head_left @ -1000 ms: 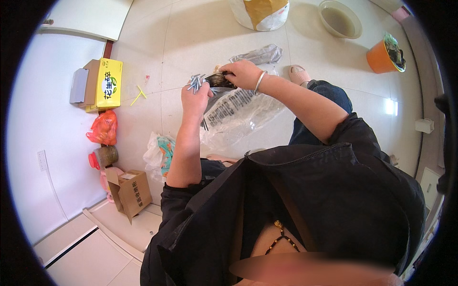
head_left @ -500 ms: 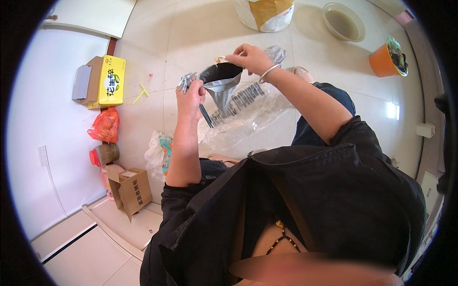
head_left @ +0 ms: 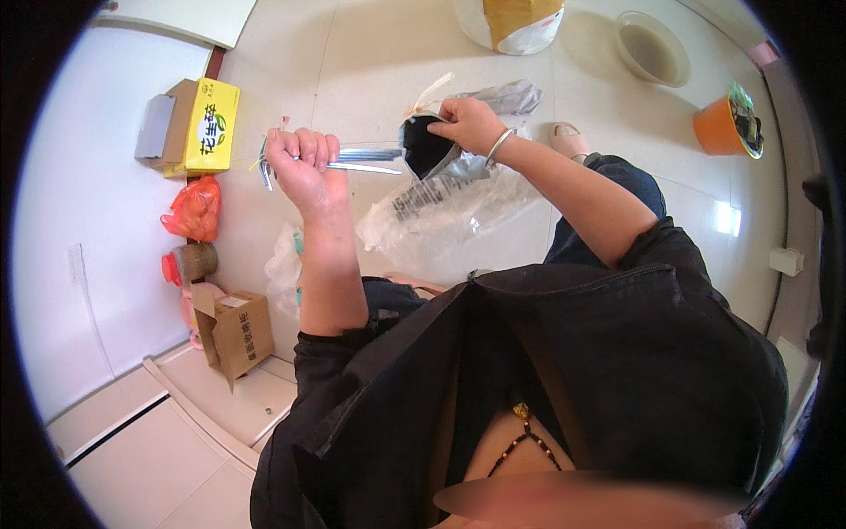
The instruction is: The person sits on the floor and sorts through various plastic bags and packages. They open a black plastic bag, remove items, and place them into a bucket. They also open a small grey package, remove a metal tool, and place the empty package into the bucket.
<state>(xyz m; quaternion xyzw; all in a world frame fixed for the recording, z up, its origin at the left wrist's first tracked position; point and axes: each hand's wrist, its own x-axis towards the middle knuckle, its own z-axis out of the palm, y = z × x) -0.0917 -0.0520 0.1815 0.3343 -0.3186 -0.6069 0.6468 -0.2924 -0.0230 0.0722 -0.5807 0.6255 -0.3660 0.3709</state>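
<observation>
My left hand point(head_left: 307, 169) is closed around a bundle of thin silvery metal rods point(head_left: 368, 157). Their bent ends stick out beyond the fingers on the left, and the straight ends point right at the mouth of a grey bag point(head_left: 429, 148). The bag has a black inside, and a pale cord hangs at its rim. Thumb and fingers of my right hand point(head_left: 471, 126) pinch that rim, holding the mouth towards the rods. Whether any rod tip is inside the bag is hard to see. Below it spreads a clear plastic wrapper point(head_left: 476, 213) with dark printing.
Along the left wall stand a yellow box point(head_left: 211, 128), a red plastic bag point(head_left: 194, 210), a red-lidded jar point(head_left: 189, 263) and an open cardboard carton point(head_left: 240, 335). Farther off are a white-and-tan container point(head_left: 511, 25), a basin of cloudy water point(head_left: 652, 51) and an orange bin point(head_left: 721, 128).
My left hand has moved left and turned, so the rods now lie level, pointing right at the bag. The bag's mouth has left my left hand and stays in my right.
</observation>
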